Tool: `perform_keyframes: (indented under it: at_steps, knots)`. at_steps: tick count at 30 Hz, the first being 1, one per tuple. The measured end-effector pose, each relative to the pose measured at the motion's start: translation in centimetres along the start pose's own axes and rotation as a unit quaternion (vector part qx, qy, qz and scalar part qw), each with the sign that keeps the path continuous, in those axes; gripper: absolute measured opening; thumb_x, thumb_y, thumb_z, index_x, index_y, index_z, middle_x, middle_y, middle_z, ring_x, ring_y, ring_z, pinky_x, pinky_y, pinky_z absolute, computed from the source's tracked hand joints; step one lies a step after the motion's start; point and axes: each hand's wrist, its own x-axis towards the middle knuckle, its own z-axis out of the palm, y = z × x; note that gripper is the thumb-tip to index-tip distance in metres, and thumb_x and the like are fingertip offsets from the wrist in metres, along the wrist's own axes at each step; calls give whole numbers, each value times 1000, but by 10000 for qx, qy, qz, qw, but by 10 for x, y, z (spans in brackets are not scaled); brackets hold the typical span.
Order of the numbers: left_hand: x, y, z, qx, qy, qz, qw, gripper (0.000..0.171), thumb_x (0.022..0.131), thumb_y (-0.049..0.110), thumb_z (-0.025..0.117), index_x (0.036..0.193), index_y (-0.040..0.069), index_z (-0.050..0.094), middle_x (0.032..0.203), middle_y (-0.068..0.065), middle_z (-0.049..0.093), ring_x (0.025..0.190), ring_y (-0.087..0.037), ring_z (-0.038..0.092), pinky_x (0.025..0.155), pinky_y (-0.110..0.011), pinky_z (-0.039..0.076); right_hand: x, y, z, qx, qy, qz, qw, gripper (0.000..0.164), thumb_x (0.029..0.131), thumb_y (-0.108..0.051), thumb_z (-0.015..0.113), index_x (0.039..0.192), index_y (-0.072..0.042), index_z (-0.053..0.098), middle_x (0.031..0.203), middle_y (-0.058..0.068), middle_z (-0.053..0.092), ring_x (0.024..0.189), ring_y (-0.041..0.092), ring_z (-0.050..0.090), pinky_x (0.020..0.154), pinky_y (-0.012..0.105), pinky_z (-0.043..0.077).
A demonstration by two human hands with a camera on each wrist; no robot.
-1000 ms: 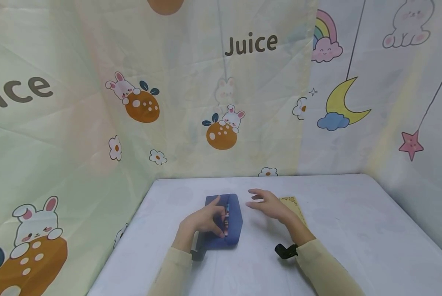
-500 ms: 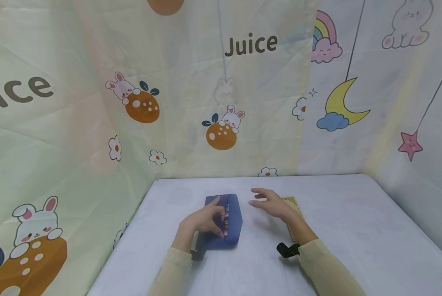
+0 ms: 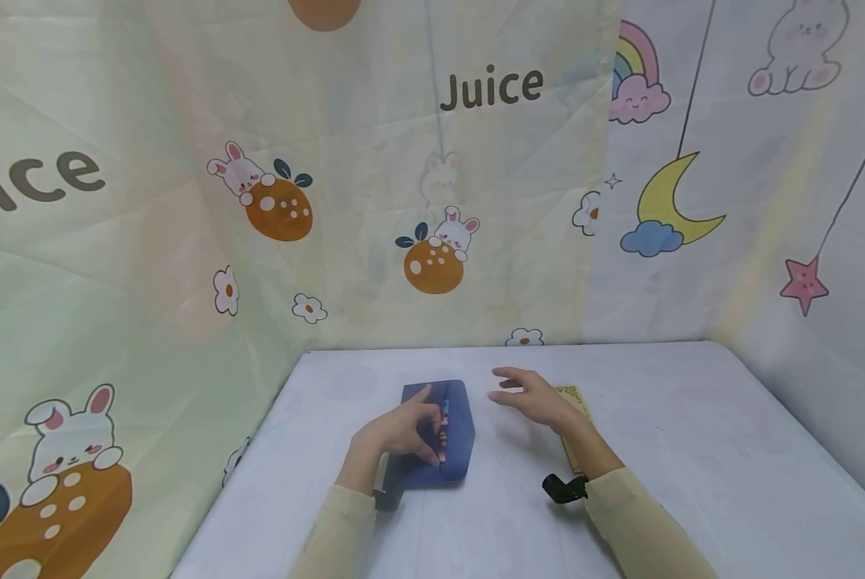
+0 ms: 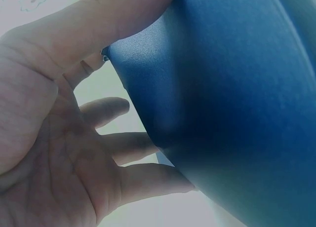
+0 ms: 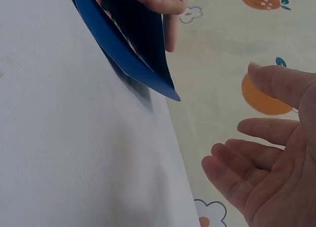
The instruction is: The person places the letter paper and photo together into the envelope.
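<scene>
A blue envelope (image 3: pixel 461 438) is held by my left hand (image 3: pixel 398 426), fingers and thumb bent at its mouth. Its pointed flap lies folded back to the right, and a strip of colourful printed paper (image 3: pixel 444 420) peeks out of the opening. In the left wrist view the thumb lies over the envelope (image 4: pixel 222 89) and several fingertips meet its edge. To the right, apart from the envelope, my right hand (image 3: pixel 534 398) hovers over the table with fingers spread and nothing in them. The right wrist view shows that palm (image 5: pixel 276 163) bare.
Partly hidden under my right forearm is a gold patterned flat piece (image 3: pixel 571 394) on the white table (image 3: pixel 693 450). A black curved device (image 3: pixel 564 489) sits at the right cuff. Printed cloth (image 3: pixel 375 161) hangs behind and along both sides of the table.
My right hand has drifted slightly right, away from the envelope, and has been nearly still since. The left hand and envelope keep their place.
</scene>
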Motion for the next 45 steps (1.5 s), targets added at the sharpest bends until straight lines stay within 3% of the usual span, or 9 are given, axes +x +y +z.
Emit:
perform_keyframes:
  at_steps: [8,22,45]
  knots:
    - [-1,1,1,-51,12,5,10000,43,64,26,99,86,29,63,176,-13,11,157,-49,21,123,-64,30,-1,1,-6,-211,-2,-84,9997,64,100,-38,68,152,-8,49,159,25,46,144,52,44,114,64,42]
    - [-2,0,0,-46,18,54,10000,43,65,25,99,87,30,63,177,-12,6,158,-47,20,123,-63,32,-4,6,-23,-328,73,-111,9994,67,100,-40,67,154,-5,46,162,24,42,148,51,39,118,66,36]
    - [-2,0,0,-58,13,70,10000,42,66,25,98,88,29,63,176,-14,7,158,-48,21,123,-64,30,-7,13,-36,-649,145,156,9977,72,100,-44,66,155,-5,44,160,28,42,146,55,38,114,69,38]
